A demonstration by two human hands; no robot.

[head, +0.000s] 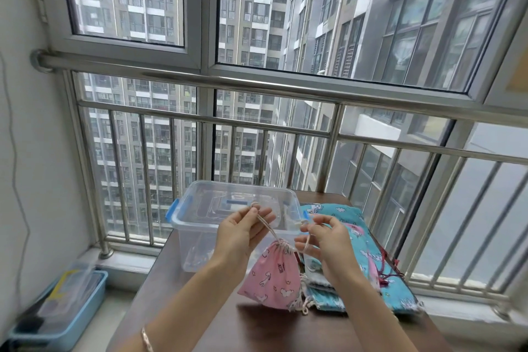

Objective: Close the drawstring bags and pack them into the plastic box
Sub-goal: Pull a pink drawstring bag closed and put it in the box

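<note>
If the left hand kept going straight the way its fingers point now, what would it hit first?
Probably the clear plastic box: the left hand, pinching the pink bag's cord, points up and away toward its near rim. Depth is unclear from one view.

Nothing here can actually be read. The pink drawstring bag (271, 277) carries a small dark printed mark among its cartoon figures, too blurred to make out. A blue strip (236, 201) shows through the clear plastic box (194, 240), shaped like a label, but no letters or numbers come through on it.
</note>
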